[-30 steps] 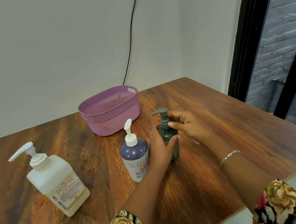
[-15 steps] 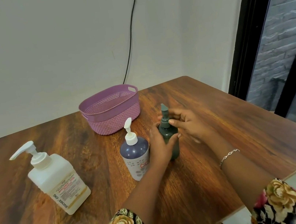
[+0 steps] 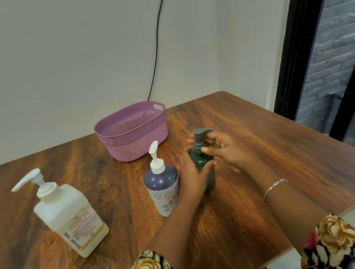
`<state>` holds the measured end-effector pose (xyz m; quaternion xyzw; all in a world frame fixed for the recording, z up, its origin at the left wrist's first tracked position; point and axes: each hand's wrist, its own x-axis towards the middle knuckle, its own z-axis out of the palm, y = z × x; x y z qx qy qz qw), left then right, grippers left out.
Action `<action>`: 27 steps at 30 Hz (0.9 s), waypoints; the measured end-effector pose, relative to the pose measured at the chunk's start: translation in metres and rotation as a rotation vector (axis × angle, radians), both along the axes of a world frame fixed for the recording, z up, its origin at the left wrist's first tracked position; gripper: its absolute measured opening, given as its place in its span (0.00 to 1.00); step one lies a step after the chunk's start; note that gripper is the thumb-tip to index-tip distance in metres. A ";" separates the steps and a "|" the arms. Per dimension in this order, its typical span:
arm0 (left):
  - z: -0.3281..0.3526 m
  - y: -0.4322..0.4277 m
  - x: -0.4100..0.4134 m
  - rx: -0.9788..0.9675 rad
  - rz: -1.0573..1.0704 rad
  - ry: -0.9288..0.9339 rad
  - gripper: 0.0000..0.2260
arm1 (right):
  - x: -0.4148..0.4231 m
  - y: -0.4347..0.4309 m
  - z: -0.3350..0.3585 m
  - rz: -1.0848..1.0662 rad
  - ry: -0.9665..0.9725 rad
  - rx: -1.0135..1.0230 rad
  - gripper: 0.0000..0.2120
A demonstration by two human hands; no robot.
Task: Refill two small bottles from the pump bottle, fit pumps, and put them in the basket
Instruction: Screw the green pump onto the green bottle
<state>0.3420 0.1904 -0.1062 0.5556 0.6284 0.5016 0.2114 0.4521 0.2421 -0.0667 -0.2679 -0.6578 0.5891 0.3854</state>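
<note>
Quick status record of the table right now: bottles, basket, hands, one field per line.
green bottle: upright on table, pump on, nozzle pointing right
left hand: gripping green bottle's body
right hand: fingers on the green bottle's pump collar
purple bottle: upright, white pump fitted, left of green bottle
basket: nothing visible inside, behind bottles
big white bottle: far left, untouched

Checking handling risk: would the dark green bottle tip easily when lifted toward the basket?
Probably somewhat: the dark green bottle is tall and narrow with a pump on top. Its smooth sides may be slippery. The left hand wraps its body, which should steady it.
</note>
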 end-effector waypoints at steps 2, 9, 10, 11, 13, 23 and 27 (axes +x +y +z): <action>0.000 0.000 0.000 -0.002 0.000 0.008 0.30 | -0.003 0.000 0.002 -0.044 -0.022 0.012 0.17; -0.001 0.003 -0.001 -0.010 0.017 0.018 0.27 | -0.018 0.002 0.001 -0.221 -0.175 0.170 0.25; -0.001 0.003 -0.001 -0.008 0.016 0.012 0.27 | -0.016 0.002 0.001 -0.215 -0.181 0.169 0.25; -0.001 0.003 -0.001 -0.005 0.014 0.007 0.27 | -0.014 0.002 0.000 -0.187 -0.174 0.152 0.24; 0.000 0.002 -0.001 0.002 0.005 0.001 0.28 | -0.006 0.001 0.000 -0.090 -0.084 0.056 0.21; 0.003 -0.001 0.000 -0.018 0.004 0.006 0.30 | -0.009 0.004 0.005 -0.059 -0.142 0.100 0.16; 0.005 0.000 0.001 -0.028 0.012 0.010 0.29 | -0.013 0.002 0.006 -0.122 -0.196 0.193 0.14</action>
